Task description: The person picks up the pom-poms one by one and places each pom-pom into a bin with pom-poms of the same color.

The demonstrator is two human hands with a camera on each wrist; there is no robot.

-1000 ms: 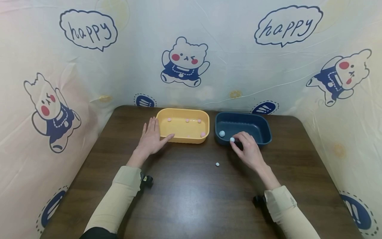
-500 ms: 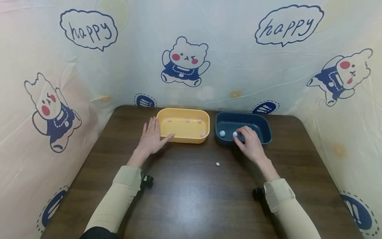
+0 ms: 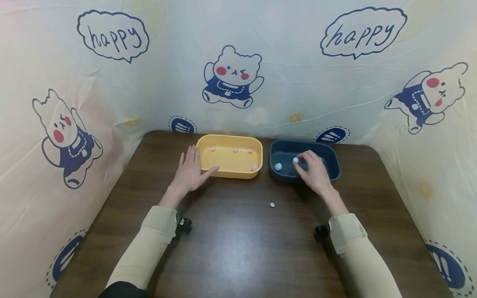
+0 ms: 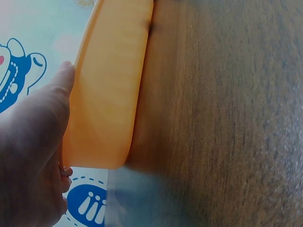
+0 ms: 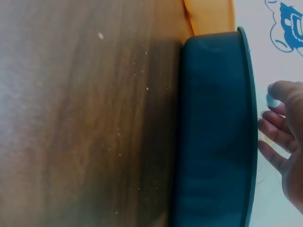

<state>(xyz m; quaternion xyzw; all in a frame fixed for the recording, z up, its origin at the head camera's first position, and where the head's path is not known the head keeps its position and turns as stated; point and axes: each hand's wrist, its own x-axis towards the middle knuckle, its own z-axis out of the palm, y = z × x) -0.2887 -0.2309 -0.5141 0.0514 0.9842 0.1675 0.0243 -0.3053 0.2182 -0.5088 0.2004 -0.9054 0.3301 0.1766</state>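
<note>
In the head view my right hand (image 3: 315, 172) is over the dark blue tub (image 3: 304, 142), pinching a small pale blue ball (image 3: 295, 160) between thumb and fingertip. The right wrist view shows the same ball (image 5: 272, 100) in that pinch, past the tub's rim. A larger pale blue ball (image 3: 278, 167) lies inside the tub at its left end. My left hand (image 3: 188, 170) lies with straight fingers against the left end of the yellow tub (image 3: 228, 174), its thumb at the front rim. Several small pink balls (image 3: 254, 167) are spread over the yellow tub's floor.
A tiny pale ball (image 3: 272, 205) sits on the brown wooden table (image 3: 231, 248) in front of the blue tub. The two tubs stand side by side near the back edge. A printed cloth (image 3: 290, 49) hangs behind and along both sides.
My right hand has moved away from me with the pinched ball, from the blue tub's front rim to over its inside. The left hand stays at the yellow tub.
</note>
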